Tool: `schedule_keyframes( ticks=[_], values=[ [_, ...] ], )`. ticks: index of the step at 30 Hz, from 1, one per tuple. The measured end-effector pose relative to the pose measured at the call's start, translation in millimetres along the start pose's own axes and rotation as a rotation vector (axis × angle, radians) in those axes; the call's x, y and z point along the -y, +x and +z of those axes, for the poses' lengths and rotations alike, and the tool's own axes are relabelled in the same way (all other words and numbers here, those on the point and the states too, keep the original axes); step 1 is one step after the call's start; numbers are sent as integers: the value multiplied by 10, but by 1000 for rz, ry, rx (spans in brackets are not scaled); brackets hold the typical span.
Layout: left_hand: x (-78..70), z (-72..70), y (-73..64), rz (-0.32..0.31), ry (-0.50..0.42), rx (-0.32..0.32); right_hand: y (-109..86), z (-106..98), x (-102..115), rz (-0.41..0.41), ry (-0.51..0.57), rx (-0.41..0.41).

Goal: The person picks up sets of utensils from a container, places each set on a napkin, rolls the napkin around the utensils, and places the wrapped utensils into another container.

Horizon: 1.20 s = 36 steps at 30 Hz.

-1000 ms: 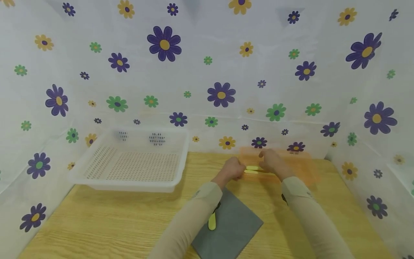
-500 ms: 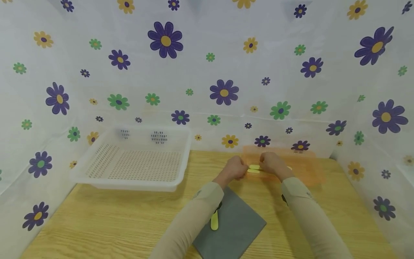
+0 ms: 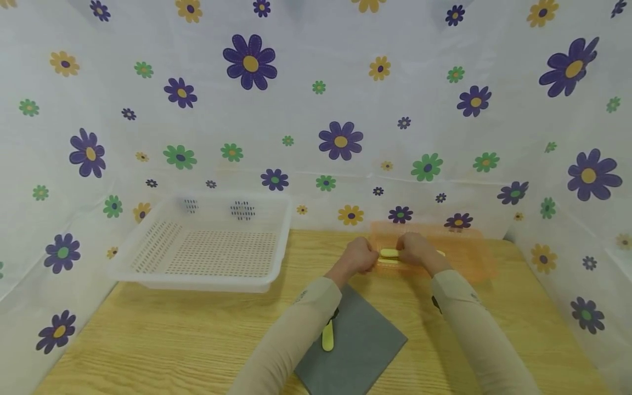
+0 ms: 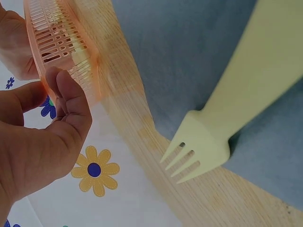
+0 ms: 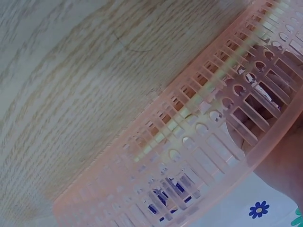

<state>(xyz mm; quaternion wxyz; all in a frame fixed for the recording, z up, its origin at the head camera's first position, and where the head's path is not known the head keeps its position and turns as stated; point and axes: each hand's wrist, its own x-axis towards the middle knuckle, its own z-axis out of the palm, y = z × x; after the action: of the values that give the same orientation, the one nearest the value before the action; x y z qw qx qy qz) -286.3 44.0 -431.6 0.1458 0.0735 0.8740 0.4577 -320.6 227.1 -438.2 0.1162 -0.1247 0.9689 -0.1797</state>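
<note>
At the left end of a translucent orange slotted basket (image 3: 464,258), my left hand (image 3: 359,256) pinches the rim between thumb and curled fingers, as the left wrist view shows. My right hand (image 3: 416,249) reaches inside the basket, its fingers curled down round a pale yellow utensil (image 3: 389,253), which shows on both sides of the hand; its working end is hidden. Another yellow utensil (image 3: 388,261) lies in front of it in the basket. A pale yellow fork (image 4: 201,142) lies on a dark grey cloth (image 3: 367,340), partly covered by the left sleeve in the head view.
A large white perforated basket (image 3: 187,282) stands at the back left of the wood-grain table (image 3: 163,340). White flower-printed sheeting (image 3: 306,66) closes off the back and both sides, right behind the orange basket.
The right hand has drawn in close over the rear utensil, which has shifted slightly to the back. The left hand stays at the basket's rim. The head view has moved a little.
</note>
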Motion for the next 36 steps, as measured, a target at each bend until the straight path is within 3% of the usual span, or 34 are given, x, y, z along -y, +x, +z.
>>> schedule_keyframes(
  ticks=[11, 22, 36],
  values=[
    [34, 8, 22, 19, 31, 7, -37, 8, 35, 14, -60, -26],
    [35, 24, 16, 6, 48, 10, -29, 12, 74, 75, -99, 3],
    [23, 2, 48, -1, 55, 18, -19, 10, 67, -10, -118, -105]
  ],
)
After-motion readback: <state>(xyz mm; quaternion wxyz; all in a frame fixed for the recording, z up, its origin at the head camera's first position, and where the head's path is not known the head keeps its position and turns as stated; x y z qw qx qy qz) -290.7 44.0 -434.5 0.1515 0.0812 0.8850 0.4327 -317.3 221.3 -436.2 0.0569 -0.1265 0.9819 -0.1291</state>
